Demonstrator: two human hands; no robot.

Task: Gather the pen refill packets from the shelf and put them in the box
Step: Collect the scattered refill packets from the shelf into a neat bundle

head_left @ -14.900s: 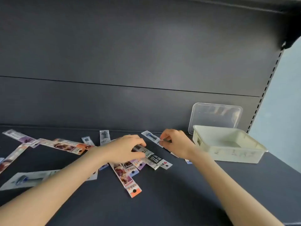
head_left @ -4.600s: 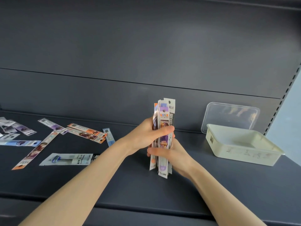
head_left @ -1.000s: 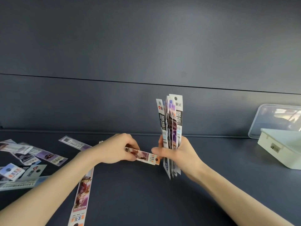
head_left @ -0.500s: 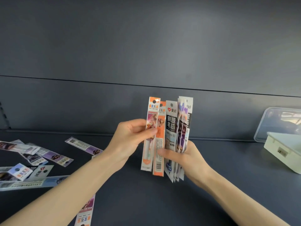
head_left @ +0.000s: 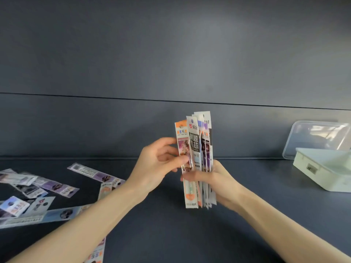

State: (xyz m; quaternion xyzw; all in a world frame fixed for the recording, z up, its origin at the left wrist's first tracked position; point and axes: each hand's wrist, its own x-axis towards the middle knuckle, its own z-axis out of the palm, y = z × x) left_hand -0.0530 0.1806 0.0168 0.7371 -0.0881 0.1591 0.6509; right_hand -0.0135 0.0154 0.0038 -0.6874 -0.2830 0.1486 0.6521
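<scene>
The dark grey shelf (head_left: 247, 215) runs the full width of the view, with a back panel (head_left: 171, 63) of the same colour rising behind it. At the far right a white box (head_left: 321, 177) sits on the shelf, partly cut off by the frame edge. A clear lid (head_left: 313, 137) leans against the back panel just behind it. Loose packets (head_left: 57, 186) lie flat and scattered over the left part of the shelf, some overlapping (their print is too blurred to read). A stray packet (head_left: 96, 255) shows at the bottom edge, partly covered by the left forearm.

Above the middle of the shelf a bundle of packets (head_left: 201, 149) is held upright in the air, well apart from the box, which lies to its right. The right hand (head_left: 214, 179) grips the lower half of the bundle with its fingers curled across the front; the packets' lower ends stick out below the hand, and where the thumb lies cannot be told. The left hand (head_left: 157, 164) pinches the orange-topped packet (head_left: 183, 141) at the left face of the bundle, with the thumb on the packet's front and the fingers curled behind. This packet lies against the others, its top a little lower than theirs.
</scene>
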